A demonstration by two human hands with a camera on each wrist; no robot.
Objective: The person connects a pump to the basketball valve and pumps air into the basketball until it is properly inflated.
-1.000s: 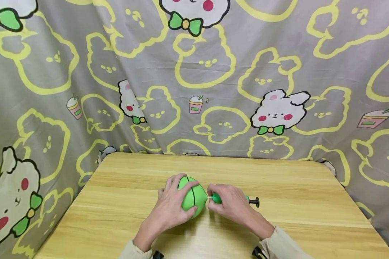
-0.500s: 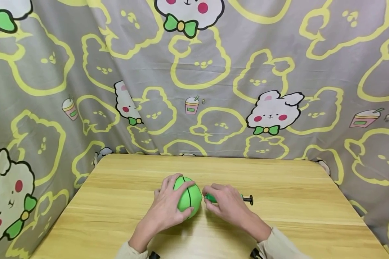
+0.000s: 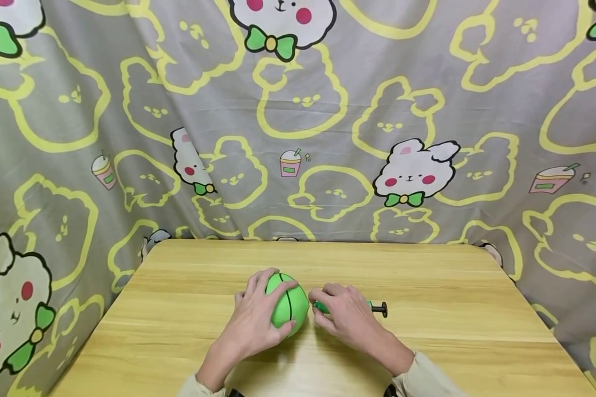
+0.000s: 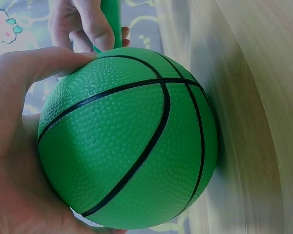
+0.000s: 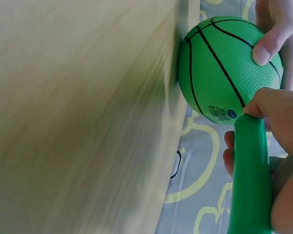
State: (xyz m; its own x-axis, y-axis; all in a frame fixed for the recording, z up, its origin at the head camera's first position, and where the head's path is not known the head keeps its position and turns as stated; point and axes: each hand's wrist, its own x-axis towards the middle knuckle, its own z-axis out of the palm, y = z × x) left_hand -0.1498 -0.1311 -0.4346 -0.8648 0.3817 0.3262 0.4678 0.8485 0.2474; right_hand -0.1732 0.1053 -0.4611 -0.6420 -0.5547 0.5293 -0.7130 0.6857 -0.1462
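My left hand (image 3: 255, 320) grips a small green basketball (image 3: 298, 309) with black seam lines on the table, fingers over its top and thumb on the near side. The left wrist view shows the pebbled ball (image 4: 117, 126) close up. Just to its right, my right hand (image 3: 345, 311) holds a green hand pump (image 5: 250, 170) lying sideways, its black handle (image 3: 379, 309) sticking out to the right. The pump's front end meets the ball's side in the right wrist view, next to printed marks. My right fingertips hide the needle.
The light wooden table (image 3: 179, 270) extends around both hands. A grey curtain (image 3: 328, 127) with yellow outlines and white bunnies hangs behind and along the sides. Pale sleeves (image 3: 427, 377) cover the forearms.
The head view has shifted slightly, carrying the scene left. The thin needle seen earlier between pump and ball is now covered by my right fingers. Both hands keep their holds.
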